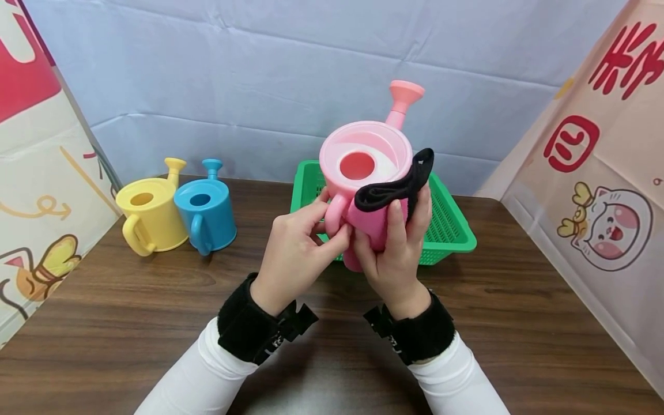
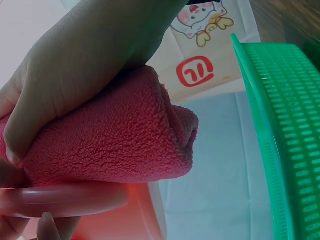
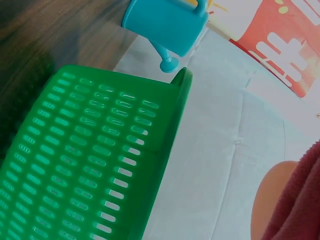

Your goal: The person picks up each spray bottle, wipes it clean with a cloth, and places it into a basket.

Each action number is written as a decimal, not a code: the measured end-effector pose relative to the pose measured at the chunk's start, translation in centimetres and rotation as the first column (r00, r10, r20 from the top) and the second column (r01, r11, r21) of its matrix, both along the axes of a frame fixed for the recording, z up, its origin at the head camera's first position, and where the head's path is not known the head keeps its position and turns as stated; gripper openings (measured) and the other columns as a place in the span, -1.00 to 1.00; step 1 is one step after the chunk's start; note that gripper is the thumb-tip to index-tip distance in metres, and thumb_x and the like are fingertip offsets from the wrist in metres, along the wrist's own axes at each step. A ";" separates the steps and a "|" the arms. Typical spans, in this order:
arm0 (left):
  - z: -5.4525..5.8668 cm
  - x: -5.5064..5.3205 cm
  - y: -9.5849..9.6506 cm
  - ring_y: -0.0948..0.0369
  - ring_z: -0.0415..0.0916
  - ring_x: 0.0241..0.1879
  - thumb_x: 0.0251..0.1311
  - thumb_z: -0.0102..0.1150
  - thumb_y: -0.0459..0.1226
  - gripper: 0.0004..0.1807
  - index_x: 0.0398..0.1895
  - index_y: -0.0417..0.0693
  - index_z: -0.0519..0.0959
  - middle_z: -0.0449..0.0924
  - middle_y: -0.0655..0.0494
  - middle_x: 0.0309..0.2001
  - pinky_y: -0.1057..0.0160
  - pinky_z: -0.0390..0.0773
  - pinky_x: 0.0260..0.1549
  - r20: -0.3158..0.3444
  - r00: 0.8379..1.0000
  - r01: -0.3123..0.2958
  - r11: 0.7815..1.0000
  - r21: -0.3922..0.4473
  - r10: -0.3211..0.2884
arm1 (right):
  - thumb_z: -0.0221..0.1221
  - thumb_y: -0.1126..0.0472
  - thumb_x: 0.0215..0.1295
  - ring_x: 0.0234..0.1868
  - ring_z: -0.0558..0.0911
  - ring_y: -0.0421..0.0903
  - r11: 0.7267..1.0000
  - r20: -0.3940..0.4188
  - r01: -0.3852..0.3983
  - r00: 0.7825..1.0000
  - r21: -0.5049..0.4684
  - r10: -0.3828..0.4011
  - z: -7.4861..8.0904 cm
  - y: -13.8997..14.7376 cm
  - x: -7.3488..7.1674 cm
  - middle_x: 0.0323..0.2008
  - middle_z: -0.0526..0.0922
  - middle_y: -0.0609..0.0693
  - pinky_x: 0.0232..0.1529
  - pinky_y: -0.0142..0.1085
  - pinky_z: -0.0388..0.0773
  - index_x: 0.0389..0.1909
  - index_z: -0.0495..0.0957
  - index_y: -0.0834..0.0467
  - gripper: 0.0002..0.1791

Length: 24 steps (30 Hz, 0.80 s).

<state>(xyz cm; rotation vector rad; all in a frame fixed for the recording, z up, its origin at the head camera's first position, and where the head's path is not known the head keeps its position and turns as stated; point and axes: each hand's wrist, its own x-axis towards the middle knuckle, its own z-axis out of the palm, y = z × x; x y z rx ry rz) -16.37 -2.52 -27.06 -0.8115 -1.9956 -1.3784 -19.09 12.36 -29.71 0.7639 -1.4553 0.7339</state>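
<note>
A pink watering can (image 1: 381, 151) with a rose-tipped spout is held up above the table in the head view. My left hand (image 1: 300, 246) grips it by its handle (image 1: 336, 215), the thumb close to the cloth. My right hand (image 1: 398, 260) holds a folded pink fleecy cloth (image 2: 110, 135) against the can's near right side. A looped black band (image 1: 384, 192) lies over the cloth's top and reaches up beside the right fingers. Part of the left fingers is hidden behind the can. Only a corner of the cloth (image 3: 302, 207) shows in the right wrist view.
A green slotted basket (image 1: 450, 227) stands on the brown table (image 1: 519, 311) behind the held things. At left, a yellow watering can (image 1: 161, 222) and a blue one (image 1: 220, 210) stand side by side. A pale cloth backdrop (image 1: 249, 80) rises behind, with printed panels at both sides.
</note>
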 end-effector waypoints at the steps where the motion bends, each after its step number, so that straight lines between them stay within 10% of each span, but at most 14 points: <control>1: 0.0 0.0 0.0 0.32 0.44 -0.53 0.06 0.27 -0.34 -0.87 -0.32 -0.21 0.61 0.66 0.03 -0.24 0.32 0.54 -0.55 0.000 1.000 -0.002 1.000 0.001 0.002 | 0.15 0.05 0.27 0.29 0.09 0.23 1.000 -0.005 -0.001 1.000 -0.004 0.001 0.0 0.0 0.0 0.38 0.03 -0.06 0.13 0.11 0.31 0.37 0.11 -0.27 -0.32; 18: 0.1 -0.2 0.2 0.34 0.26 -0.67 -0.05 0.42 -0.30 -0.77 -0.59 -0.20 0.52 0.55 0.07 -0.60 0.38 0.35 -0.68 -0.110 0.992 -0.055 0.997 0.052 0.060 | 0.12 0.08 0.24 0.27 0.13 0.26 0.997 -0.065 -0.052 0.997 -0.057 0.048 0.2 0.0 0.0 0.33 0.09 -0.03 0.12 0.10 0.33 0.33 0.17 -0.26 -0.36; 24: -0.1 -0.2 -0.1 0.38 0.31 -0.68 -0.19 0.51 -0.22 -0.51 -0.14 -0.27 0.63 0.65 0.05 -0.48 0.43 0.41 -0.64 -0.143 0.985 -0.092 0.995 0.047 0.098 | 0.09 0.05 0.18 0.25 0.12 0.31 0.986 -0.065 -0.125 0.991 -0.108 0.119 0.4 0.1 0.0 0.29 0.14 0.02 0.12 0.09 0.33 0.30 0.20 -0.25 -0.38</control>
